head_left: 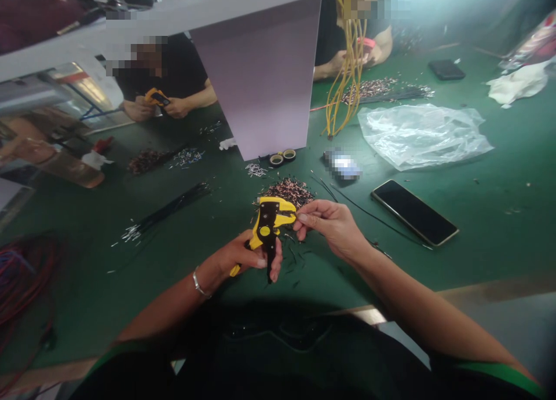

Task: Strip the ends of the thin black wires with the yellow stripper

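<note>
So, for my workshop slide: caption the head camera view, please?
Left hand grips yellow wire strippers while right hand pinches a black wire at their jaws, above a green workbench.

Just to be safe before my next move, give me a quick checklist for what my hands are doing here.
1. Yellow wire stripper gripped in left hand: ok.
2. Right hand pinched up at the stripper's head: ok.
3. Wire end seated in the jaws: cannot tell, the fingertips hide it.
4. Pile of cut wire pieces apart from the stripper: cannot tell, it sits directly behind the head.
5. Phone away from both hands: ok.
</note>
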{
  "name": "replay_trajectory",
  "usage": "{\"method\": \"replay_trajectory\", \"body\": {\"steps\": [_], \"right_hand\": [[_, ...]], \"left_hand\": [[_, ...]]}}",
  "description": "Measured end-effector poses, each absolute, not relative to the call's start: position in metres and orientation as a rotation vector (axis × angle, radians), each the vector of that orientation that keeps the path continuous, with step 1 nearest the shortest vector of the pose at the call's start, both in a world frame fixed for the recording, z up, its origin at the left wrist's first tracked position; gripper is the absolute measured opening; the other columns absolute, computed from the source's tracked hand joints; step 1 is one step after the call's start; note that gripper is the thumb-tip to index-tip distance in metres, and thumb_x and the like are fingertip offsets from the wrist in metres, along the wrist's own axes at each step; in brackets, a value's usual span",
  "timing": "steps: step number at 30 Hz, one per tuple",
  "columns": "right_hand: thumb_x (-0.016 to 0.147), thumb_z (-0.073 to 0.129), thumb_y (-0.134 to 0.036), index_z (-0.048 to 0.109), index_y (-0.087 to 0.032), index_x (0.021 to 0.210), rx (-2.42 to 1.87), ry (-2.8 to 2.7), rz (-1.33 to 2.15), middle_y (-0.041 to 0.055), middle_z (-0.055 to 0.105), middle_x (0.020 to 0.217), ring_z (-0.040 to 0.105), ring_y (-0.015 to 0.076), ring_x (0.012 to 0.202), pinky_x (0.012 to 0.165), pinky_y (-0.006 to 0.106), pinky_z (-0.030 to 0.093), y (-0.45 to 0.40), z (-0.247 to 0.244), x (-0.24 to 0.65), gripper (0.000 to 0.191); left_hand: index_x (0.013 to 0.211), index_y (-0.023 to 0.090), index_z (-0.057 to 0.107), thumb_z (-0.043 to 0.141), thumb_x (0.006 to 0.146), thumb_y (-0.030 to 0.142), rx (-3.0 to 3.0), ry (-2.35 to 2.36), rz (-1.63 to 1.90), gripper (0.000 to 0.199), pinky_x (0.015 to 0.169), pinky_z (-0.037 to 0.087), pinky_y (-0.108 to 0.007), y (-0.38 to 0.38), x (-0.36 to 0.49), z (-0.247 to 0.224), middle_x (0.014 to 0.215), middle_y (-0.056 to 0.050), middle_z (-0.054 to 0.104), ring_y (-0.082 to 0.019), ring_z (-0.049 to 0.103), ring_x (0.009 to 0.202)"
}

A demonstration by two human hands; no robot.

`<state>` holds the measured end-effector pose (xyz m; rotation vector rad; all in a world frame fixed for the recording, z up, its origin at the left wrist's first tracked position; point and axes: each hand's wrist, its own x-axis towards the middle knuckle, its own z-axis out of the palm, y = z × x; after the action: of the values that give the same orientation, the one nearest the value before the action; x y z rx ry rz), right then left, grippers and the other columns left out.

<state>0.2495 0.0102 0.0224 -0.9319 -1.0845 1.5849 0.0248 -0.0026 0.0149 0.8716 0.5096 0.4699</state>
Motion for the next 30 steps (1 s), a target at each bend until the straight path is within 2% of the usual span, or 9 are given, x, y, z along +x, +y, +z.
{"method": "replay_trajectory", "body": {"steps": [15,30], "right_hand": [[0.075,0.074,-0.029,0.068,-0.017,0.075,-0.93,-1.158,1.565,0.002,0.071,0.065,0.064,0.0134,0.052,0.058,0.032,0.051,0.0095,0.0209,0.2506,0.013],[0.074,0.074,-0.026,0.067,-0.018,0.074,-0.893,-1.14,1.57,0.0014,0.071,0.063,0.064,0.0137,0.052,0.058,0.032,0.052,0.0117,0.0202,0.2507,0.011]], "left_hand": [[0.092,0.01,0.066,0.078,0.066,0.022,0.905,0.523,0.486,0.03,0.065,0.055,-0.038,-0.003,0.023,0.0111,0.077,-0.008,0.067,-0.02,0.064,0.065],[0.087,0.01,0.065,0.077,0.072,0.018,0.977,0.585,0.511,0.022,0.058,0.054,-0.035,-0.0058,0.0199,0.0063,0.069,-0.005,0.064,-0.018,0.063,0.058]]}}
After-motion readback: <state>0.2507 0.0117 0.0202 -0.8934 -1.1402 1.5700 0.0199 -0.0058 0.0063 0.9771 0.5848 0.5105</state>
